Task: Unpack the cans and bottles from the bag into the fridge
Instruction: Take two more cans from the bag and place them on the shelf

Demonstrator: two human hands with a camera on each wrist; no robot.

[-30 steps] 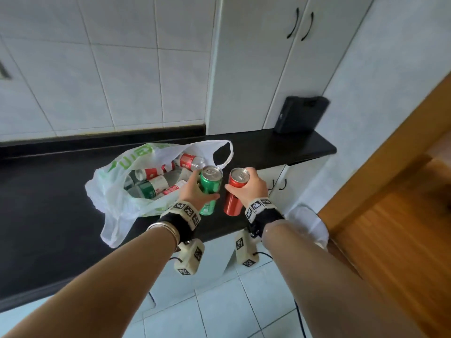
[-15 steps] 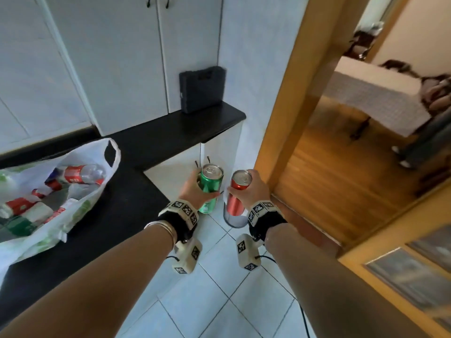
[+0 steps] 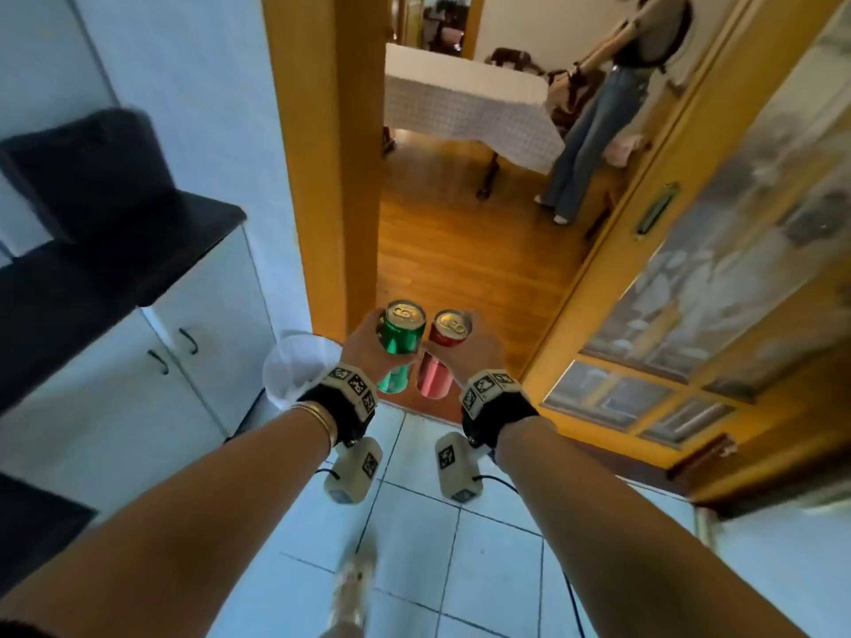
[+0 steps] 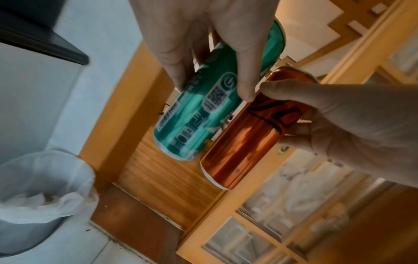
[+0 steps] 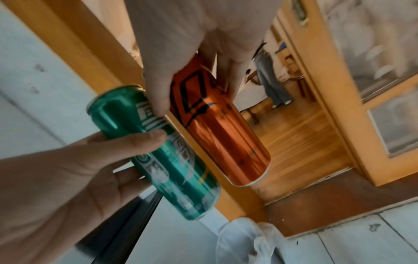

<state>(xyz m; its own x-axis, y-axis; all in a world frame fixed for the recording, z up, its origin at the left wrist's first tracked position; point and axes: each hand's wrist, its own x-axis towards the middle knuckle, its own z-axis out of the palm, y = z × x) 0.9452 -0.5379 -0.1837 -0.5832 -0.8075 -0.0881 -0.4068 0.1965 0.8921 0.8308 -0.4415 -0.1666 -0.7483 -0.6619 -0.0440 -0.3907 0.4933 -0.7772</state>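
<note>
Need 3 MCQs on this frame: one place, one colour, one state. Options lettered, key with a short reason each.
1. Where is the bin?
A. on the tiled floor, left of the doorway
B. on the counter
C. in the far room

2. Which can does the left hand hold?
A. red
B. green
C. blue

3. How is the right hand engaged?
A. open, idle
B. pressing the door
C. gripping the red can

Key: 1 A, it stands on tile beside the door frame. 2 B, its fingers wrap the green can. 3 C, fingers and thumb curl round it.
</note>
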